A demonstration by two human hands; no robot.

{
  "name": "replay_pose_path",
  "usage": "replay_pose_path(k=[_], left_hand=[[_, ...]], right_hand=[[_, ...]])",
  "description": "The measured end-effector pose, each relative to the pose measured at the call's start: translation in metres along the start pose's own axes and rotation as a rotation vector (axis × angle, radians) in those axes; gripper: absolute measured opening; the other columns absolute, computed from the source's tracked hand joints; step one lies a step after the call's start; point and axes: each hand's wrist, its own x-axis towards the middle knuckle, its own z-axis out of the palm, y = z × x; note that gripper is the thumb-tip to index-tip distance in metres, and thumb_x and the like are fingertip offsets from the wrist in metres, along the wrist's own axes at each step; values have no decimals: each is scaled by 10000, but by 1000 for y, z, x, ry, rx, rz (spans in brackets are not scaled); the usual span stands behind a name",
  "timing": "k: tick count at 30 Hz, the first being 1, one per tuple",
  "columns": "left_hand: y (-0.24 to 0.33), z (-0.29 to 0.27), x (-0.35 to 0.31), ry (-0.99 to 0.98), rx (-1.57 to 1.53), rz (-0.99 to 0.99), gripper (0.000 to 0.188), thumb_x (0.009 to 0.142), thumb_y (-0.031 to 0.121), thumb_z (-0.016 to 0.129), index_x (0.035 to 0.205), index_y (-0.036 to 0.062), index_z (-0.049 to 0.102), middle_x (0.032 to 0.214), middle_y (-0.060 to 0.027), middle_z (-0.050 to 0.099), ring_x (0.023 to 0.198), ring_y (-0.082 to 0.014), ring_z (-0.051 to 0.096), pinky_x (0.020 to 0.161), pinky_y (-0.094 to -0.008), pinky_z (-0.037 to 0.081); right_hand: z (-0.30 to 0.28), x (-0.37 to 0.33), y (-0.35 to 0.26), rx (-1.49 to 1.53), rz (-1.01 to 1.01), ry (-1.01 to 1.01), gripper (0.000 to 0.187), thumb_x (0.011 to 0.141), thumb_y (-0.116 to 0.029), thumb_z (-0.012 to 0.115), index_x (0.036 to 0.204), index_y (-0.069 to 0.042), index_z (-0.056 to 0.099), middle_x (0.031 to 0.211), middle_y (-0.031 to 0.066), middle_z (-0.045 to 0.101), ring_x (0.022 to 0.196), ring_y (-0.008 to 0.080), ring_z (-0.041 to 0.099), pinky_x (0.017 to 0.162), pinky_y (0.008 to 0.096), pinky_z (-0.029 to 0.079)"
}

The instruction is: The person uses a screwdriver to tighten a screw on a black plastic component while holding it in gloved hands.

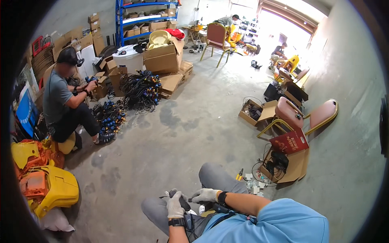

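White gloves cover both your hands, low in the middle of the view, above your grey knees. Your left hand is closed around a small dark part, and your right hand touches the same part from the right side, so the two hands are together on it. What the part is, I cannot tell. Near right, an open cardboard box holds black cables, just in front of a pink chair. Near left lie yellow plastic shells. Farther left, a seated person works beside a pile of black cables with blue plugs. Far behind stands a blue shelf.
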Motion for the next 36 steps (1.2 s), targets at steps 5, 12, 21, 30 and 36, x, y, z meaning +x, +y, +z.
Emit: replay_pose_path(k=[5, 12, 21, 30, 36], left_hand=[[0, -15, -11, -4, 30, 10, 366, 936, 59, 698, 1286, 80, 593, 869, -120, 680, 719, -274, 704, 633, -421, 605], [5, -6, -25, -48, 130, 39, 395, 934, 81, 710, 1309, 51, 589, 854, -124, 689, 738, -258, 722, 665, -387, 613], [4, -2, -24, 26, 208, 53, 343, 938, 96, 718, 1258, 84, 594, 891, -139, 703, 739, -259, 716, 666, -393, 607], [3, 10, -15, 69, 266, 46, 327, 912, 92, 740, 1222, 75, 635, 868, -112, 705, 747, -259, 725, 667, -389, 602], [16, 21, -18, 78, 292, 12, 353, 938, 71, 720, 1274, 72, 614, 919, -105, 698, 758, -254, 723, 698, -400, 623]], right_hand=[[6, 9, -7, -19, 77, -41, 396, 925, -369, 805, 1112, -21, 777, 739, 4, 619, 594, 108, 535, 512, 296, 404], [-5, 30, 7, -8, 68, -42, 339, 923, -340, 801, 1011, -14, 774, 691, 7, 604, 547, 113, 511, 483, 303, 385], [-20, 24, 25, 30, -27, -58, 468, 930, -349, 790, 1241, -1, 760, 870, 33, 699, 692, 112, 599, 609, 289, 491], [-32, 20, 37, 334, -81, -130, 532, 978, -334, 769, 1351, 35, 679, 875, -11, 646, 673, 68, 541, 594, 246, 445], [-47, -7, 20, 450, -130, -145, 551, 986, -312, 750, 1397, 38, 639, 852, -30, 601, 668, 60, 507, 578, 240, 406]])
